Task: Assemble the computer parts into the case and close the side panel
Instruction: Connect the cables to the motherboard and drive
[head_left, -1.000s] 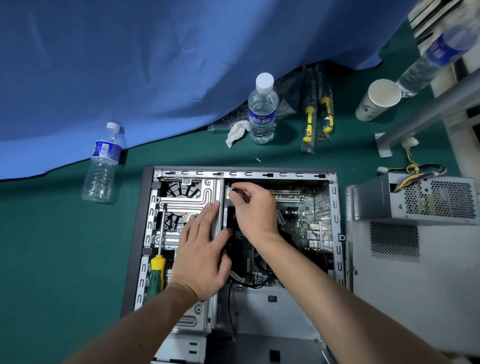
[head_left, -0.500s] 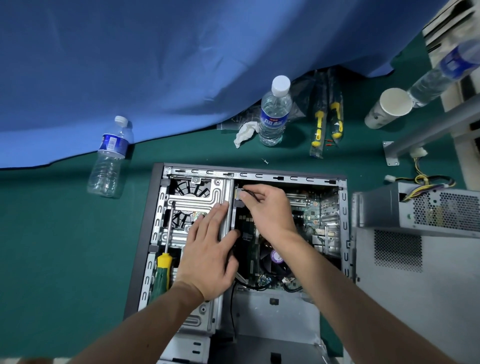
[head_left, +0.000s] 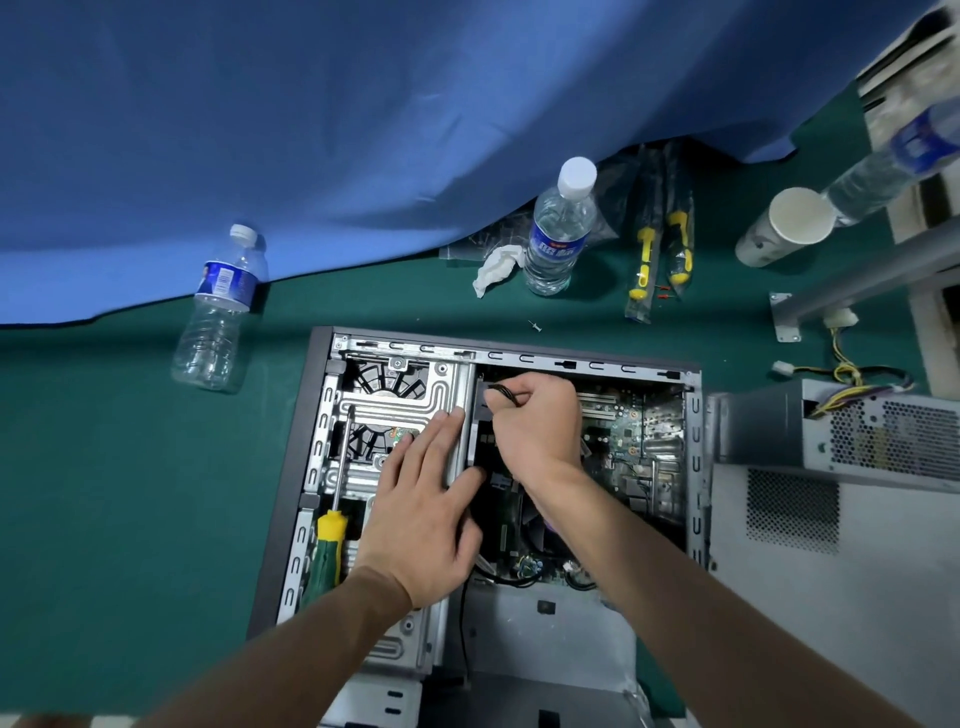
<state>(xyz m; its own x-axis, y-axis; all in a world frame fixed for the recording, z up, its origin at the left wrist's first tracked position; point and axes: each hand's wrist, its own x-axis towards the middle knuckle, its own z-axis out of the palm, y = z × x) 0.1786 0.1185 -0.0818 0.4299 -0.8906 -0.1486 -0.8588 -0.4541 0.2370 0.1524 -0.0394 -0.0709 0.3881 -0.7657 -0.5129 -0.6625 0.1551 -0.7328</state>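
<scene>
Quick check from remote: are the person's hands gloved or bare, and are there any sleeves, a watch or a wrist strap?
Both are bare: the left hand and right hand wear no gloves, rings, watch or strap. Both forearms are uncovered as far as the frame shows; no sleeve is visible.

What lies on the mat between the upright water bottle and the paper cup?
In the head view, two yellow-handled tools in clear sleeves lie between the upright water bottle and the paper cup.
</scene>
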